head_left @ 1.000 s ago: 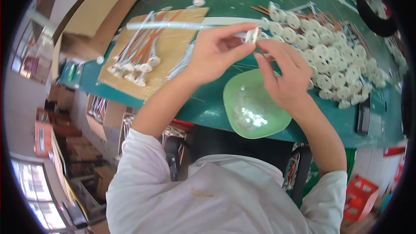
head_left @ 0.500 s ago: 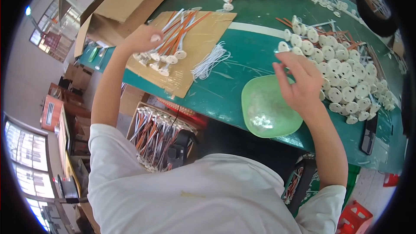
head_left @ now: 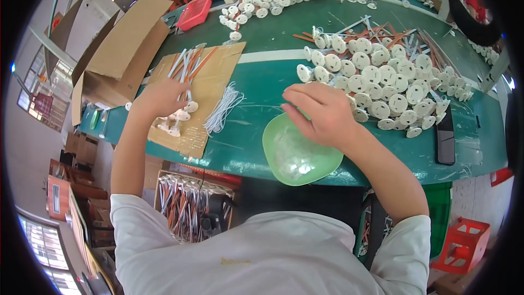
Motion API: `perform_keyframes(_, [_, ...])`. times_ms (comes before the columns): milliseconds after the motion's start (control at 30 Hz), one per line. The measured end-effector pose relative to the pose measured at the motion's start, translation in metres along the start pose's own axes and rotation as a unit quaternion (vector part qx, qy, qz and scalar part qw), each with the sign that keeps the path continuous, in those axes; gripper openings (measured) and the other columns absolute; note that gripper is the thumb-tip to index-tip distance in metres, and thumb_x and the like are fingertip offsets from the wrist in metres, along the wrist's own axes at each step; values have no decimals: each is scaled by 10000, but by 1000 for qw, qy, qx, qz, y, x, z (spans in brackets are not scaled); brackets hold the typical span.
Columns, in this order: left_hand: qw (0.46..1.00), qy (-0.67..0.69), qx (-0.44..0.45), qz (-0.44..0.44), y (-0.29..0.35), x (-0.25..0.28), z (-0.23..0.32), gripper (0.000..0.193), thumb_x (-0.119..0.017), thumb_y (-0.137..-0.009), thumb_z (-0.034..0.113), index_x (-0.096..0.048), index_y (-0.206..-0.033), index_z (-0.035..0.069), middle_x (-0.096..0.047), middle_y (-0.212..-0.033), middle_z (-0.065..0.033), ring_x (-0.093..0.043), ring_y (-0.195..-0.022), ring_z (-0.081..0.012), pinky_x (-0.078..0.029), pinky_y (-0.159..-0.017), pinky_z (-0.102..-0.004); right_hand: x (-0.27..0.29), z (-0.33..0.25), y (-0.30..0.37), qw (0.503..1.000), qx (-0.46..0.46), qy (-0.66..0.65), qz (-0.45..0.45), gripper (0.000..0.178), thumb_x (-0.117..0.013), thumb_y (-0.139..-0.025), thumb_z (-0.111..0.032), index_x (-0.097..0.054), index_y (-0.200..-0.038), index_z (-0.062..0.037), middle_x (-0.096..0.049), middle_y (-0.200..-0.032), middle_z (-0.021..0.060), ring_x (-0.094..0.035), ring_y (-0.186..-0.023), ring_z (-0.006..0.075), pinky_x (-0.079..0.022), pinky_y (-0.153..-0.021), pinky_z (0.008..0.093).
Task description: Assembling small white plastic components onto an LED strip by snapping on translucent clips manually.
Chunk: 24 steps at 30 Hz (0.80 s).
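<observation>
My left hand [head_left: 161, 98] is over a small bundle of orange and grey strips [head_left: 191, 64] with white round discs [head_left: 183, 113] at their near ends. Its fingers are curled, and whatever they grip is hidden beneath them. The bundle lies on a flat piece of brown cardboard [head_left: 221, 68]. Over the far rim of a light green bowl [head_left: 273, 145] hovers my right hand [head_left: 322, 113], thumb apart from the fingers and nothing visible between them. Small clear pieces lie inside the bowl. Between cardboard and bowl sits a bunch of thin white cords [head_left: 224, 108].
A large heap of white-disc strips [head_left: 387, 76] covers the right of the green table [head_left: 262, 84], with a black phone [head_left: 445, 139] beside it. More discs [head_left: 262, 0] and a red basket [head_left: 195, 12] are farther back. An open carton [head_left: 128, 49] stands left; a filled box [head_left: 185, 202] is below.
The view has tilted, so the table appears lower and farther left. My left hand has come closer to the discs on the cardboard. My right hand has shifted left over the bowl.
</observation>
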<state>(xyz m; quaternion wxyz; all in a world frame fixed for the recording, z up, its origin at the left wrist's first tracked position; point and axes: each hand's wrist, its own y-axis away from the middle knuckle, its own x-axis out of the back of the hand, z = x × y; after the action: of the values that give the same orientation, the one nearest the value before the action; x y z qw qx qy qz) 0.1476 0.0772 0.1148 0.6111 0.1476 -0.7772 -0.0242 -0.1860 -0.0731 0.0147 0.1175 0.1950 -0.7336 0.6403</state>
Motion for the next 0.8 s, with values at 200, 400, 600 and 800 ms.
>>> perform_keyframes(200, [914, 182, -248, 266, -94, 33, 107, 277, -692, -887, 225, -678, -1102, 51, -698, -900, -134, -665, -803, -308, -523, -759, -402, 0, 0, 2, 1000, 23, -4, 3, 211, -786, -752, -59, -687, -938, -41, -712, -923, 79, -688, -712, 232, -549, -590, 331])
perform_keyframes(400, [850, 232, -311, 356, -193, 53, 217, 318, -664, -903, 268, -680, -1169, 93, -615, -895, -139, -632, -843, -297, -506, -754, -404, -3, -4, 4, 999, 37, -13, -19, 204, -784, -752, -63, -677, -921, -23, -706, -915, 92, -673, -680, 232, -543, -566, 331])
perform_keyframes(600, [905, 172, -315, 228, -237, 62, 268, 372, -648, -912, 272, -658, -1284, 283, -618, -1007, -132, -607, -1011, -316, -504, -848, -433, -6, -5, 3, 999, 45, -23, -18, 215, -792, -738, -66, -676, -915, -28, -699, -902, 78, -657, -635, 213, -531, -525, 320])
perform_keyframes(800, [845, 182, -361, 350, -228, 59, 256, 271, -718, -859, 236, -736, -1113, 145, -717, -898, -60, -653, -864, -282, -530, -758, -425, -2, 0, 0, 998, 47, -9, 40, 208, -795, -716, -51, -667, -878, -31, -690, -873, 78, -640, -602, 206, -510, -495, 319])
